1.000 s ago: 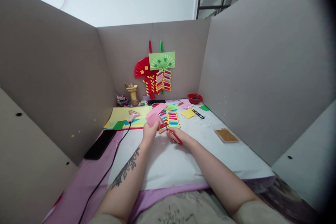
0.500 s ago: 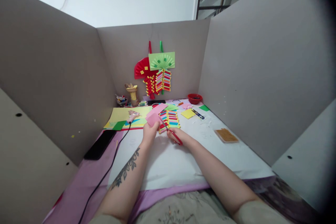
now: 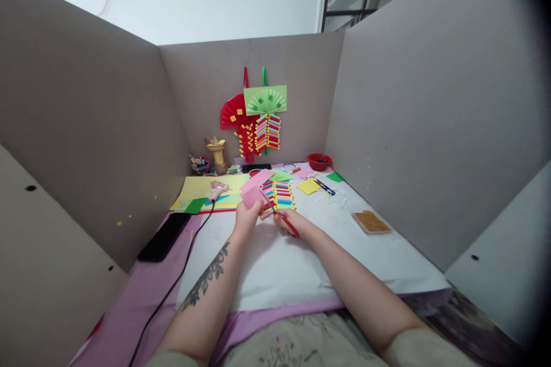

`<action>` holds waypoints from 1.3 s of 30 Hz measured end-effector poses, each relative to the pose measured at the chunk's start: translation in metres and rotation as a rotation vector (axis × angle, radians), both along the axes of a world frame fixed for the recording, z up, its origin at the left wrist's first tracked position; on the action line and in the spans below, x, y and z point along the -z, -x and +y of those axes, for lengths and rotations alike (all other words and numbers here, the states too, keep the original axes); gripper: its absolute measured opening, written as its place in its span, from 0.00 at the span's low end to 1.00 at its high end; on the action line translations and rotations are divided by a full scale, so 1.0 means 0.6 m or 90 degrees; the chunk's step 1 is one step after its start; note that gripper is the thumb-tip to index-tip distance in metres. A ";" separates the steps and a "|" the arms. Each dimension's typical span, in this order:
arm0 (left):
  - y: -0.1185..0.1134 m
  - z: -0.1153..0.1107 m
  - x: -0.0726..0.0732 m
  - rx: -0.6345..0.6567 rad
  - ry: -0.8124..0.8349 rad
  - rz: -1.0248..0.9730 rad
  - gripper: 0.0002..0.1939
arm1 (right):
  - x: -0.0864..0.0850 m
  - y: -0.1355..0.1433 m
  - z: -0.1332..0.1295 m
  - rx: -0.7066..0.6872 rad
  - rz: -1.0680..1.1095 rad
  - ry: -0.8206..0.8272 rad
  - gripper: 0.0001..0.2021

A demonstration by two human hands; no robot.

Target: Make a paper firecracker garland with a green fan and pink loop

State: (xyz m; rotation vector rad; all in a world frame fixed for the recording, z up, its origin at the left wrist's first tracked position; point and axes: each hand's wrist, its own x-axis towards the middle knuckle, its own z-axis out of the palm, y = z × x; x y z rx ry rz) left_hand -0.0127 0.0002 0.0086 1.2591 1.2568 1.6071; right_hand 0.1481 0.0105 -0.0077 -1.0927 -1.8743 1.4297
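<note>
A crafter's left hand [image 3: 247,215] pinches pink paper [image 3: 251,197] in its grip while the right hand [image 3: 301,224] grips red-handled scissors [image 3: 291,227] over a white-covered counter [image 3: 284,275]. In the past second, hand and paper have edged barely rightward; with blades at the paper's edge, no fresh cut can be made out. From between the hands, the paper sits at 11 o'clock, multicolored paper tubes [image 3: 284,195] at 1 and a glue gun [image 3: 218,190] at 10.
</note>
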 end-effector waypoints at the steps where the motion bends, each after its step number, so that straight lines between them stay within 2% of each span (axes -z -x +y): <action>1: 0.000 0.001 0.001 0.005 0.000 -0.002 0.09 | -0.001 0.000 0.000 0.006 -0.002 -0.013 0.13; 5: -0.001 0.002 0.003 0.001 0.003 -0.004 0.09 | -0.003 0.001 -0.002 0.020 -0.009 -0.044 0.13; 10: -0.002 -0.001 -0.002 -0.001 0.001 0.001 0.08 | 0.005 -0.001 0.002 -0.005 0.020 -0.059 0.12; 19: -0.010 -0.011 -0.012 0.035 0.026 0.013 0.07 | -0.011 -0.005 -0.005 -0.030 0.032 -0.041 0.13; 26: -0.016 -0.021 -0.025 0.030 0.035 -0.004 0.06 | -0.006 -0.004 -0.003 -0.021 0.027 -0.016 0.13; 32: -0.016 -0.019 -0.019 0.069 0.029 -0.002 0.06 | -0.007 -0.006 -0.002 -0.010 0.006 -0.031 0.17; 39: -0.013 -0.020 -0.019 0.063 0.018 0.029 0.06 | -0.002 -0.006 0.002 0.002 0.006 -0.036 0.15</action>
